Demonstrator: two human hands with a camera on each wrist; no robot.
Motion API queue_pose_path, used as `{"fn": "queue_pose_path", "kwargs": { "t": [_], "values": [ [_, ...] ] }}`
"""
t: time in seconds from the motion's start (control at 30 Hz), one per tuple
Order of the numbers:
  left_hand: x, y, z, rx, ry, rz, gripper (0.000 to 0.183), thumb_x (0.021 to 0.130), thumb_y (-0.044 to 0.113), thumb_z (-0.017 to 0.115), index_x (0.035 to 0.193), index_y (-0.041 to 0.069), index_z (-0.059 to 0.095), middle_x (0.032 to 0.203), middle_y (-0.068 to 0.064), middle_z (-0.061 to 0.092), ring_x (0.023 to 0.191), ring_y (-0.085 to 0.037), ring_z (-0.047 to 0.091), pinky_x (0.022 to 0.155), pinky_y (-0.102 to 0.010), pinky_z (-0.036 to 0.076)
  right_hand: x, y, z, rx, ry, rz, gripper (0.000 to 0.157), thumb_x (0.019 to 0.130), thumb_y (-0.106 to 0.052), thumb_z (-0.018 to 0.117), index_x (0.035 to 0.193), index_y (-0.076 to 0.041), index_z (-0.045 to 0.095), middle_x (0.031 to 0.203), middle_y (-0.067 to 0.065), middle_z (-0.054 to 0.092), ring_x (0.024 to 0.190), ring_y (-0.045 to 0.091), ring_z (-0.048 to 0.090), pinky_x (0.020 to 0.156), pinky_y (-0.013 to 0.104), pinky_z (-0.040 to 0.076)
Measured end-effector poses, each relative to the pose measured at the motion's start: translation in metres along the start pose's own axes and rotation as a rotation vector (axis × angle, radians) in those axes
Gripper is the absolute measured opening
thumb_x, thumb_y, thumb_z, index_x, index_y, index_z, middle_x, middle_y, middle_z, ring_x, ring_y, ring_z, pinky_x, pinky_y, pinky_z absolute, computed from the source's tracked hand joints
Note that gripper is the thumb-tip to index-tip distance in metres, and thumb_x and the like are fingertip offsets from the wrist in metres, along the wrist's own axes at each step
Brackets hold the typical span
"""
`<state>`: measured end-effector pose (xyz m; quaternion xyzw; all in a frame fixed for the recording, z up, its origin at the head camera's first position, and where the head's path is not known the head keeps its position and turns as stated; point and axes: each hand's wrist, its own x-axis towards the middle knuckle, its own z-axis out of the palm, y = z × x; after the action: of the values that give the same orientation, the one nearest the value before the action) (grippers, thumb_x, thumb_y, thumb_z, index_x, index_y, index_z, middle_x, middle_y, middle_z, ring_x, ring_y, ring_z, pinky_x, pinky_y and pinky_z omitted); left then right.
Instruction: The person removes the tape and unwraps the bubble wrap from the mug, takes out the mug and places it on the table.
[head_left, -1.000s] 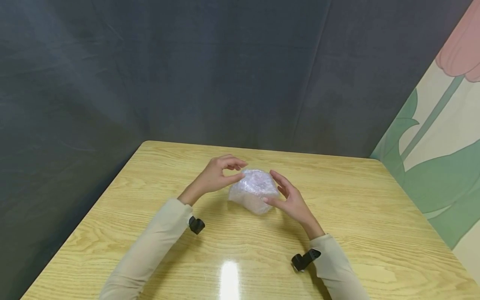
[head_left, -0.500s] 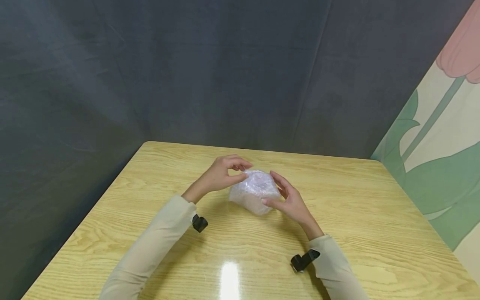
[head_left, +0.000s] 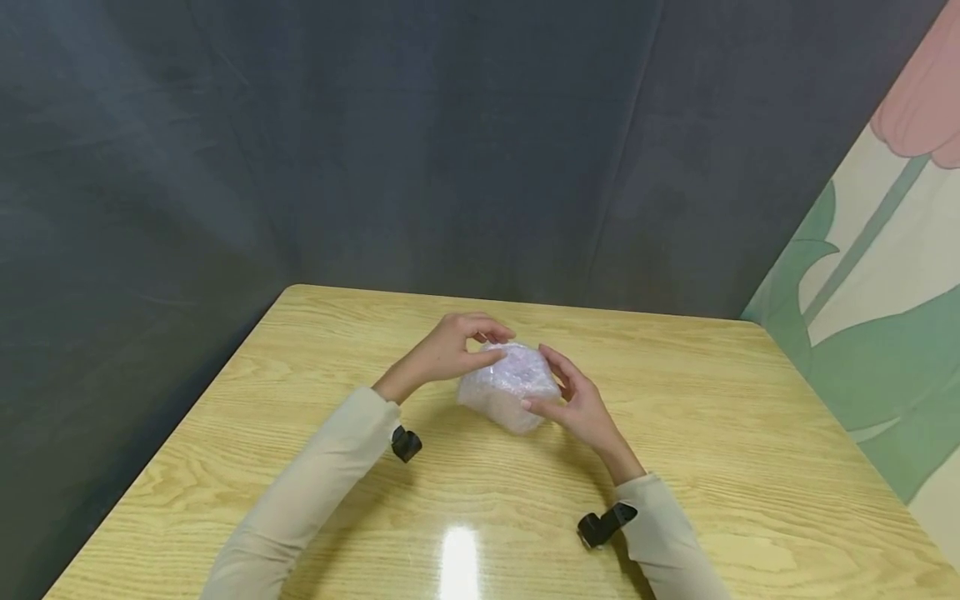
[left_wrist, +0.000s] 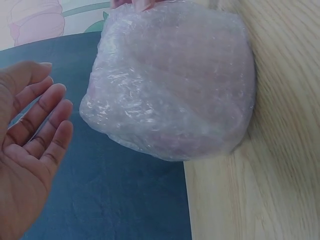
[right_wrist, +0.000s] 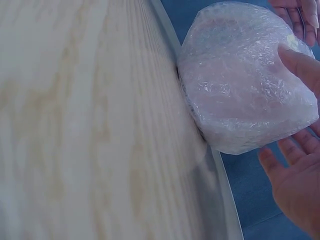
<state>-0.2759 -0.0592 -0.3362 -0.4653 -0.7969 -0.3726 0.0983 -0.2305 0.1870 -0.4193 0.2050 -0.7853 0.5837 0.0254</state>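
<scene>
A lumpy bundle in clear bubble wrap [head_left: 510, 383] sits on the table; what is inside is hidden, with only a pinkish tint showing through. My right hand [head_left: 588, 410] holds its right side, the thumb on the near face and the fingers round the far side. In the right wrist view the thumb [right_wrist: 300, 65] lies against the plastic. My left hand [head_left: 453, 346] hovers at the bundle's upper left with its fingers loosely bent. The left wrist view shows a gap between this hand [left_wrist: 32, 135] and the bubble wrap [left_wrist: 170, 85].
The wood-grain table [head_left: 337, 500] carries a bright light reflection near its front. A dark cloth [head_left: 450, 150] hangs behind and to the left. At the right is a wall with a painted tulip [head_left: 922, 100]. Each wrist wears a small black camera [head_left: 406, 444].
My left hand has drifted right and slightly down, over the bundle's upper left edge. The right hand and the bundle have barely moved.
</scene>
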Motion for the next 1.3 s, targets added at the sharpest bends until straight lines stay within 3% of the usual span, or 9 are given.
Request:
{"fn": "queue_pose_path", "kwargs": {
  "t": [0.17, 0.3, 0.63, 1.03, 1.23, 1.3],
  "values": [
    [0.006, 0.003, 0.000, -0.006, -0.026, -0.008, 0.025, 0.089, 0.010, 0.070, 0.113, 0.003, 0.069, 0.104, -0.006, 0.069, 0.091, -0.015, 0.064, 0.080, -0.031, 0.052, 0.002, -0.004, -0.001, -0.022, -0.006, 0.001, 0.082, 0.082, -0.015, 0.079, 0.150, -0.012, 0.033, 0.152, 0.006, 0.035, 0.137, 0.024, 0.034, 0.106, 0.052, 0.031],
    [0.012, 0.004, 0.000, -0.019, -0.059, -0.007, 0.022, 0.090, 0.010, 0.068, 0.112, 0.004, 0.070, 0.102, -0.004, 0.069, 0.088, -0.011, 0.063, 0.078, -0.026, 0.052, 0.003, -0.006, -0.003, -0.035, -0.015, 0.006, 0.082, 0.083, -0.017, 0.079, 0.150, -0.012, 0.033, 0.152, 0.007, 0.035, 0.137, 0.024, 0.034, 0.106, 0.052, 0.031],
    [0.019, 0.007, 0.007, -0.055, -0.109, -0.006, 0.019, 0.090, 0.006, 0.067, 0.108, 0.000, 0.070, 0.098, -0.005, 0.069, 0.083, -0.012, 0.062, 0.072, -0.022, 0.051, 0.002, -0.002, -0.005, -0.042, -0.018, 0.013, 0.082, 0.083, -0.017, 0.079, 0.151, -0.011, 0.032, 0.153, 0.006, 0.034, 0.137, 0.025, 0.034, 0.105, 0.050, 0.033],
    [0.022, 0.003, 0.016, 0.022, -0.139, -0.012, 0.018, 0.090, 0.006, 0.066, 0.107, 0.002, 0.071, 0.100, -0.005, 0.068, 0.084, -0.013, 0.060, 0.069, -0.019, 0.048, 0.000, -0.003, 0.000, 0.003, -0.017, 0.008, 0.082, 0.083, -0.011, 0.079, 0.150, -0.010, 0.033, 0.152, 0.006, 0.035, 0.135, 0.024, 0.036, 0.104, 0.047, 0.035],
    [0.023, 0.005, 0.012, 0.067, -0.150, -0.024, 0.017, 0.090, 0.004, 0.066, 0.106, 0.002, 0.071, 0.101, -0.007, 0.067, 0.083, -0.014, 0.060, 0.072, -0.028, 0.051, -0.002, -0.030, 0.005, 0.011, -0.031, -0.006, 0.080, 0.083, -0.002, 0.075, 0.149, 0.001, 0.029, 0.152, 0.017, 0.033, 0.135, 0.032, 0.036, 0.103, 0.050, 0.035],
    [0.024, 0.005, 0.012, 0.069, -0.158, -0.025, 0.017, 0.090, 0.003, 0.065, 0.106, 0.001, 0.071, 0.101, -0.008, 0.067, 0.083, -0.015, 0.060, 0.074, -0.033, 0.052, -0.001, -0.028, 0.005, -0.003, -0.033, -0.009, 0.080, 0.084, -0.002, 0.075, 0.149, 0.001, 0.029, 0.152, 0.017, 0.033, 0.134, 0.032, 0.036, 0.103, 0.051, 0.036]
  ]
}}
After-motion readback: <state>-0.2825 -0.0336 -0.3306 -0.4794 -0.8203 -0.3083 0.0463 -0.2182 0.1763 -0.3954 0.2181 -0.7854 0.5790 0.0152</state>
